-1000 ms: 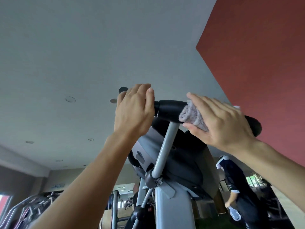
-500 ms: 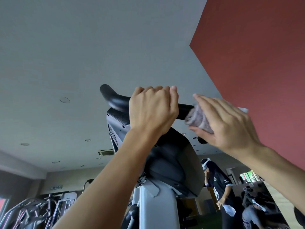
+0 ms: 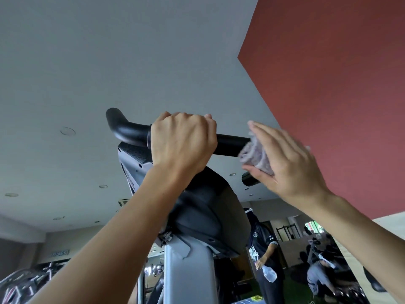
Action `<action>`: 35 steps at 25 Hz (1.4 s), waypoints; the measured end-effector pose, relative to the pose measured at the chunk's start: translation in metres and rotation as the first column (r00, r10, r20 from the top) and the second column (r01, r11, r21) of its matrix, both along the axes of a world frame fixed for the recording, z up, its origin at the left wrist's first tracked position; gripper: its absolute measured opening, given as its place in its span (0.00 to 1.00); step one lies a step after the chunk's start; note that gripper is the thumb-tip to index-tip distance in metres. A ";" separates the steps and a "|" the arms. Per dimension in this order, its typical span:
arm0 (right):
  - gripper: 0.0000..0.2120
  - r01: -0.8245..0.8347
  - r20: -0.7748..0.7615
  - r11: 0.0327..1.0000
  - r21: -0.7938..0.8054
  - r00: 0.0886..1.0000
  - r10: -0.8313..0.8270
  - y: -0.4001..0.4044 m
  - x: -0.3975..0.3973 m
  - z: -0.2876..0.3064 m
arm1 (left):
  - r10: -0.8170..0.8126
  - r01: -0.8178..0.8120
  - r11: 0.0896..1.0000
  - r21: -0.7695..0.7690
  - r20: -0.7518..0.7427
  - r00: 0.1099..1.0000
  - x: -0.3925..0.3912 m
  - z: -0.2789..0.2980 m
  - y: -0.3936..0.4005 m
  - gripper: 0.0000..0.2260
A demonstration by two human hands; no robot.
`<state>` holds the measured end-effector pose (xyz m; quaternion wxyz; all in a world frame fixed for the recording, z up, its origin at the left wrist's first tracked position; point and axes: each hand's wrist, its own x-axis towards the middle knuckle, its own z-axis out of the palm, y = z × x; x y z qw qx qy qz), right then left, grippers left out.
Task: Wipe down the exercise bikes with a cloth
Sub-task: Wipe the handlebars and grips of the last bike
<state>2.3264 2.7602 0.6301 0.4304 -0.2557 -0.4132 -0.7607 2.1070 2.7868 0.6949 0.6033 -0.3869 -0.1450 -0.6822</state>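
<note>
I look up at an exercise bike's black handlebar (image 3: pixel 228 144), its dark console (image 3: pixel 210 211) and grey post (image 3: pixel 188 273). My left hand (image 3: pixel 182 143) grips the bar near its middle, fingers curled over the top. My right hand (image 3: pixel 285 163) holds a folded grey cloth (image 3: pixel 255 155) wrapped round the bar's right part, with fingers laid over it and the thumb beneath. The bar's left end (image 3: pixel 116 121) curves upward; the right end cap (image 3: pixel 248 179) shows below my right thumb.
A red wall (image 3: pixel 328 95) rises at right under a grey ceiling. Behind the bike stands a person in dark clothes (image 3: pixel 265 255) with a spray bottle; another person (image 3: pixel 322 270) crouches at lower right. Gym machines (image 3: pixel 26 281) fill the lower left.
The view swung, so the handlebar's left end came into sight. My left hand slid rightward along the bar to its middle. My right hand kept the cloth on the bar's right part.
</note>
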 end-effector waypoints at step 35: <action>0.32 -0.426 0.033 0.897 -0.118 0.901 0.432 0.024 0.023 -0.009 | 0.086 -0.086 0.996 -0.007 0.009 0.996 0.055 -0.010 -0.007 0.22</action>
